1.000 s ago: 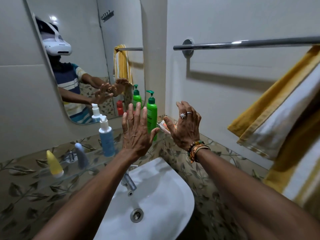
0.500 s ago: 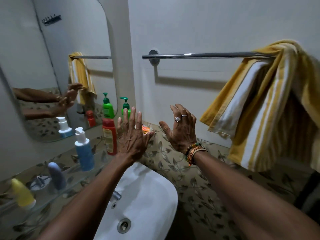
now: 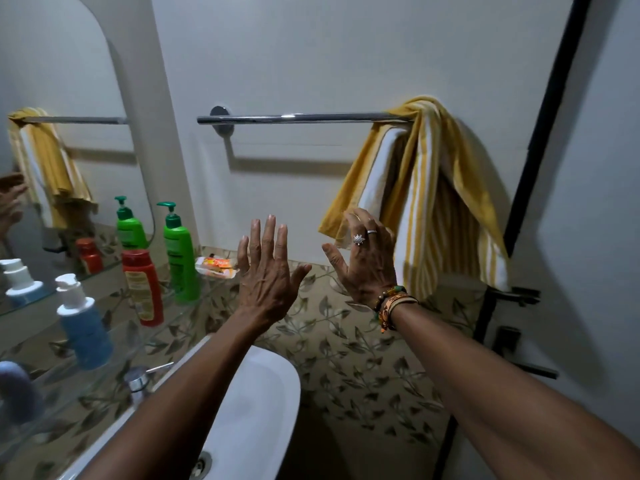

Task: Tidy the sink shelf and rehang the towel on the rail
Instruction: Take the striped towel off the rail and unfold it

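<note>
- The left hand (image 3: 266, 271) is raised over the sink (image 3: 270, 410), fingers straight and spread, its grip empty.
- The right hand (image 3: 363, 261) is spread too and holds nothing, its fingertips at the lower corner of the towel (image 3: 436, 202).
- The towel hangs bunched at the right end of the rail (image 3: 301, 117).
- A green bottle (image 3: 180, 261) and a red bottle (image 3: 143, 289) stand on the shelf (image 3: 114, 344).

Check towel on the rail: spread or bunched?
Bunched. The towel hangs gathered in folds toward the right end of the rail; the rest of the rail is bare.
</note>
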Demonstrator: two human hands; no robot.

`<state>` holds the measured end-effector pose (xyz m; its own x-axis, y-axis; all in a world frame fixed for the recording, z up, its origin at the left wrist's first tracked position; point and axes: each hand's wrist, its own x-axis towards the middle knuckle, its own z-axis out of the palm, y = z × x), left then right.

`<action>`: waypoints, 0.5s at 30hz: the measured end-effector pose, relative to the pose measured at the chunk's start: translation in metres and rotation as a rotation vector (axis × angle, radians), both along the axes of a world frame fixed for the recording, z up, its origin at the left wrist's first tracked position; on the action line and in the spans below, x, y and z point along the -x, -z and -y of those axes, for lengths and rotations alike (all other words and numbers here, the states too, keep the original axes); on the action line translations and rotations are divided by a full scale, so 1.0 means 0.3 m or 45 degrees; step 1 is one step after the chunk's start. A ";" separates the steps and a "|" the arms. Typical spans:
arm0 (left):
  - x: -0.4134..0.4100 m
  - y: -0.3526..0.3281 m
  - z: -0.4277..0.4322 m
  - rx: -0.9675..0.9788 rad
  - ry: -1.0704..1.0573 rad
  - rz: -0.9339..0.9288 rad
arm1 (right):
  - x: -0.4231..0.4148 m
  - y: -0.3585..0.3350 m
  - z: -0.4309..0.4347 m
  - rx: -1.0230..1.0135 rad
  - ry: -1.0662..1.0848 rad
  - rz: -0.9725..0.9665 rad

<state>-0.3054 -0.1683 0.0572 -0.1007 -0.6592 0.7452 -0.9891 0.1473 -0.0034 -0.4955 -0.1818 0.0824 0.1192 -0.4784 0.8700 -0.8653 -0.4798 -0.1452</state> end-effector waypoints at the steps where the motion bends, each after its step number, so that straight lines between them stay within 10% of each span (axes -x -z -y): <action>1: 0.028 0.001 -0.001 -0.002 0.008 -0.013 | 0.030 0.004 -0.007 0.013 0.006 0.001; 15: 0.518 0.097 -0.084 -0.071 0.218 -0.015 | 0.555 0.117 -0.136 0.009 0.289 0.070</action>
